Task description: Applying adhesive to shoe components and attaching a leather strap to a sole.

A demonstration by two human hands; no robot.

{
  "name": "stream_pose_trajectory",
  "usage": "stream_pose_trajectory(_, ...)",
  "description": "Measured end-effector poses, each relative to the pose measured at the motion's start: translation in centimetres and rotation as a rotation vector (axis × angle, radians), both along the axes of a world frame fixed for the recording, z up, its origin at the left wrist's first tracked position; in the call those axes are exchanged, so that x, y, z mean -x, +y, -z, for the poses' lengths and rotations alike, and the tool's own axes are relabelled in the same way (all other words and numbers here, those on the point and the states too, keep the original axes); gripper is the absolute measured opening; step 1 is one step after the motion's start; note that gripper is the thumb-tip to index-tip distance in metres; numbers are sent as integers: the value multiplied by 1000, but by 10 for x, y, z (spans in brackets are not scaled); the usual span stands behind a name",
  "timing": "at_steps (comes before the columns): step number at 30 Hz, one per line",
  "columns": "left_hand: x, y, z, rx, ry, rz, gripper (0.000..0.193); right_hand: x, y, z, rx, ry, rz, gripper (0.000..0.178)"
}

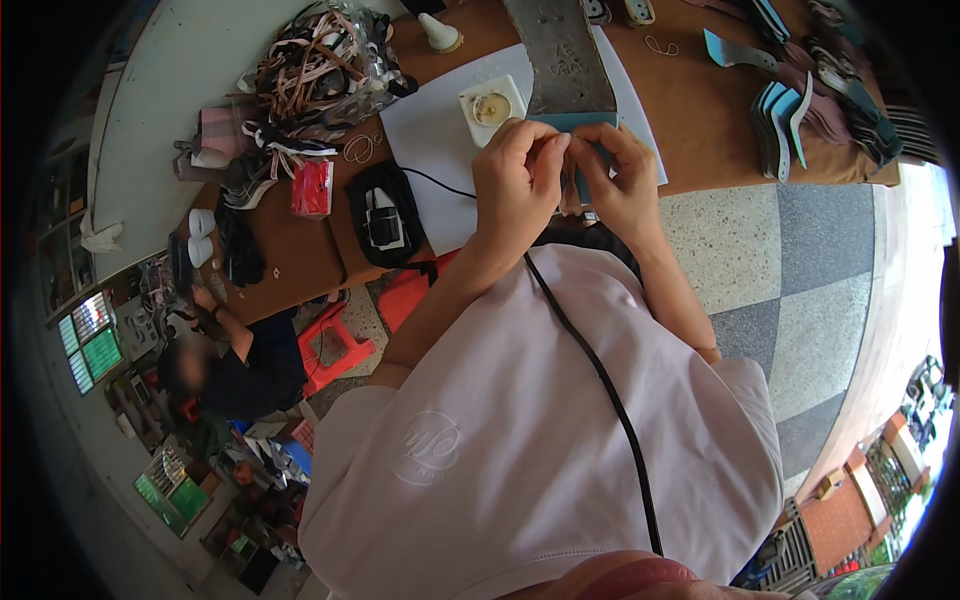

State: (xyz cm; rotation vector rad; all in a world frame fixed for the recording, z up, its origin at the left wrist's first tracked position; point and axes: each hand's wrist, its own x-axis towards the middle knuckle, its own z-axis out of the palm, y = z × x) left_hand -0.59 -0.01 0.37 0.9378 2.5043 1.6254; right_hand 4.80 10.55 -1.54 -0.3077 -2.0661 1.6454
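In front of my chest, my left hand (pixel 517 178) and my right hand (pixel 624 182) are close together, fingertips nearly touching. Both pinch a narrow brownish-pink strip (pixel 571 196), which hangs down between them; its upper end is hidden by the fingers. Just beyond the fingertips is the edge of a flat blue piece (pixel 572 121), partly covered by my hands. A worn grey slab (pixel 566 62) extends away from it over a white sheet (pixel 440 130). Left of my left hand stands a square white dish (pixel 491 109) with yellowish stuff in its round well.
Tangled straps (pixel 318 62) and a red packet (pixel 312 188) lie left, near a black pouch (pixel 384 215). A white cone-shaped bottle (pixel 441 34) stands at the back. Blue-topped sole pieces (pixel 778 122) lie right. Another person (pixel 235 365) sits at the left, near a red stool (pixel 335 348).
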Motion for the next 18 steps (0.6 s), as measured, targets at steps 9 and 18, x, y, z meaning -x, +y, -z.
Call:
stream_pose_trajectory(9, -8, 3, 3, -42, -9, -76, 7, 2, 2, -1, -132, 65, 5, 5)
stream_pose_trajectory(18, -12, 5, 1, -239, -303, -117, 13, 3, 3, -1, -79, 55, 38, 5)
